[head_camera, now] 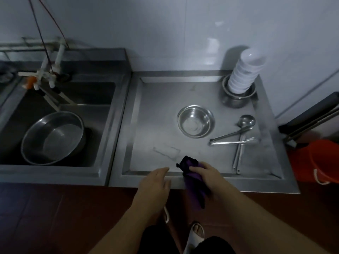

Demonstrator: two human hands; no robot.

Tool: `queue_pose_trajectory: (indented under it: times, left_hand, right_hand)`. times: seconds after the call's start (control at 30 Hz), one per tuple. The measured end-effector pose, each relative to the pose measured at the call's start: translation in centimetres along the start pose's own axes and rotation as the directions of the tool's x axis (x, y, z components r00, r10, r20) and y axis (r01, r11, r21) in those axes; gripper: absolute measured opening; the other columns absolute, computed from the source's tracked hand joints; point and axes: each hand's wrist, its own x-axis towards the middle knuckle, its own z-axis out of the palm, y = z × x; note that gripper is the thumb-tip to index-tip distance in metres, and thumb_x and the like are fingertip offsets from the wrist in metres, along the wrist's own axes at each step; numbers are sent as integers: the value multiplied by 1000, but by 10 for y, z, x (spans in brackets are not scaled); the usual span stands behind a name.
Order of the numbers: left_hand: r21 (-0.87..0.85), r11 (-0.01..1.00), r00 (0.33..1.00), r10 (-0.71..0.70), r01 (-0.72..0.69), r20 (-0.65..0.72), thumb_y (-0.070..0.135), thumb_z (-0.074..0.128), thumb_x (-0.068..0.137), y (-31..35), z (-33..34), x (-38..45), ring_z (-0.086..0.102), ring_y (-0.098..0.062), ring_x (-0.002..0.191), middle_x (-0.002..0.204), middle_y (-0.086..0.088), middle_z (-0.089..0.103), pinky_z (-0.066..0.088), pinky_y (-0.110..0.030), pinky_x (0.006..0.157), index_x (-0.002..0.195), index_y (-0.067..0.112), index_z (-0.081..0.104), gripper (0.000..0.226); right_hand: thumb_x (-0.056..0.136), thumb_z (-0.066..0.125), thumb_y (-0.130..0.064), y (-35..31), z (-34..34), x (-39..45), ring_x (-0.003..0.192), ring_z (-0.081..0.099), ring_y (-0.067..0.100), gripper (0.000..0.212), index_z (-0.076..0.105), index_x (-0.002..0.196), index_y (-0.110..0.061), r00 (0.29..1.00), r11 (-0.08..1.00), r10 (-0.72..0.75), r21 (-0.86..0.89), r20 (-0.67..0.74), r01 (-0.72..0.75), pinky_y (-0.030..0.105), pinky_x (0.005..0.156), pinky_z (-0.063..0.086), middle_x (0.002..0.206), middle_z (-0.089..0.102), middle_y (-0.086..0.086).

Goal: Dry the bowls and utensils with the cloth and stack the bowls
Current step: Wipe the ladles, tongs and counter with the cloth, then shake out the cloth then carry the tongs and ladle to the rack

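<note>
The purple cloth (192, 178) is bunched in the right hand (207, 173), whose fingers curl around it at the near edge of the steel draining tray (146, 107); it hangs down past the edge, so it seems gathered ready for wiping, not yet pressed on anything. The left hand (156, 182) is beside it, a little apart, fingers straight and holding nothing, probably free to lift a dish. Further in on the tray the small steel bowl (195, 121) stands alone with its mouth up, near enough to be taken first, I think. To the right of this bowl lie the ladle (246, 121) and the tongs (232, 142), crossed over each other. In the far right corner of the tray the white bowls (242, 74) are piled upside down in steel bowls (236, 96), probably so that water runs off.
</note>
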Motion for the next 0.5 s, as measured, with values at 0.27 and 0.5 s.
queue_pose_trajectory:
  times: [0.27,0.5]
  left_hand:
    - [-414,907,993,-27,74,118,54,41,108,88,-32,-15,56,-1,124,146,15,58,45,-28,106,153,43,46,46]
    - [-671,741,968,149,25,201,34,67,96,145,-87,12,77,-17,103,112,5,79,62,-42,96,122,28,71,27]
  right_hand:
    - [79,76,-30,-56,-44,-97,72,75,32,31,83,92,-3,982,857,-18,509,189,-82,39,66,62,85,76,19]
    - [84,68,-30,-114,-54,-119,85,77,38,35,83,99,-3,959,769,-252,628,129,118,45,71,63,102,76,25]
